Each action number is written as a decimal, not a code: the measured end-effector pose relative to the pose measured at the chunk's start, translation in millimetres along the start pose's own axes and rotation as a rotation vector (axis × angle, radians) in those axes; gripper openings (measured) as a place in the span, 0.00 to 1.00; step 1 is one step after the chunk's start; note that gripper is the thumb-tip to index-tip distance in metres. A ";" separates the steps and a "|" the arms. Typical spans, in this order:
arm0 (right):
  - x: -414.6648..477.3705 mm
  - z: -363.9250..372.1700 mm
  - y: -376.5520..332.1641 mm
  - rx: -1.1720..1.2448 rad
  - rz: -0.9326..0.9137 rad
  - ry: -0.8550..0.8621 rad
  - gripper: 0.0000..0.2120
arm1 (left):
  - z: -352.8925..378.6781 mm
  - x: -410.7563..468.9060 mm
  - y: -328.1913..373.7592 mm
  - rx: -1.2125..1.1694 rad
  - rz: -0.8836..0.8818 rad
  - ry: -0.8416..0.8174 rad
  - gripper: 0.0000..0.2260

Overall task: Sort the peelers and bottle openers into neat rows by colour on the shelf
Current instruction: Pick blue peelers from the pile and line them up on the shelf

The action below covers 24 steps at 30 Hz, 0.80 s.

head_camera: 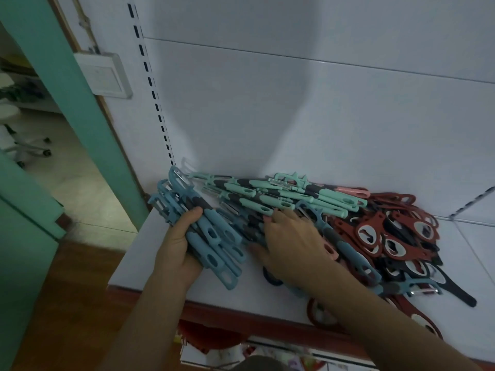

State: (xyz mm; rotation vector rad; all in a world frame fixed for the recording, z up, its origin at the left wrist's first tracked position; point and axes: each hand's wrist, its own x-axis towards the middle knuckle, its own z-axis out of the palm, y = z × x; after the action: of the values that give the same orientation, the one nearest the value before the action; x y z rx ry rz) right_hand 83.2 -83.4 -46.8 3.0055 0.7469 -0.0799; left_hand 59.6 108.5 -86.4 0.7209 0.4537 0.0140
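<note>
A white shelf [150, 253] carries a heap of kitchen tools. At its left end my left hand [178, 242] grips a bundle of several blue peelers [211, 236], thumb over the top. My right hand [290, 245] lies flat with spread fingers on dark-and-blue peelers in the middle of the heap. Behind it runs a row of mint-green peelers [289, 194], with a pink one [351, 191] at its right end. Red and black bottle openers [396, 236] are piled at the right. A blue peeler [417, 286] lies near the front edge.
The shelf's white back panel [294, 103] rises behind the heap, with a slotted upright [152, 87] at its left. A red strip [241, 317] edges the shelf front. A green door frame [67, 89] and wooden floor [67, 303] lie to the left.
</note>
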 end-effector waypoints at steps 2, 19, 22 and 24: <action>0.8 3.3 -6.4 -0.039 -0.020 -0.071 0.29 | -2.2 0.2 -0.3 -0.020 -0.017 0.003 0.11; 8.3 -14.7 10.6 1.173 0.135 0.156 0.08 | 18.9 -6.0 -2.1 0.019 0.115 -0.041 0.09; 1.0 -28.8 3.7 1.391 0.059 0.269 0.06 | 45.8 -11.4 -5.4 0.135 0.248 -0.042 0.18; -1.4 -33.5 -2.8 1.315 0.025 0.323 0.05 | 66.4 -18.2 -8.5 0.153 0.288 -0.077 0.22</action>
State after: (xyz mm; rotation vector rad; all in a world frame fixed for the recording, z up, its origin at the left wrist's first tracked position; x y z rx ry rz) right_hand 81.9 -79.8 -13.3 4.3526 0.9203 -0.1200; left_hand 68.9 57.0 -40.9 0.9302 0.2763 0.2235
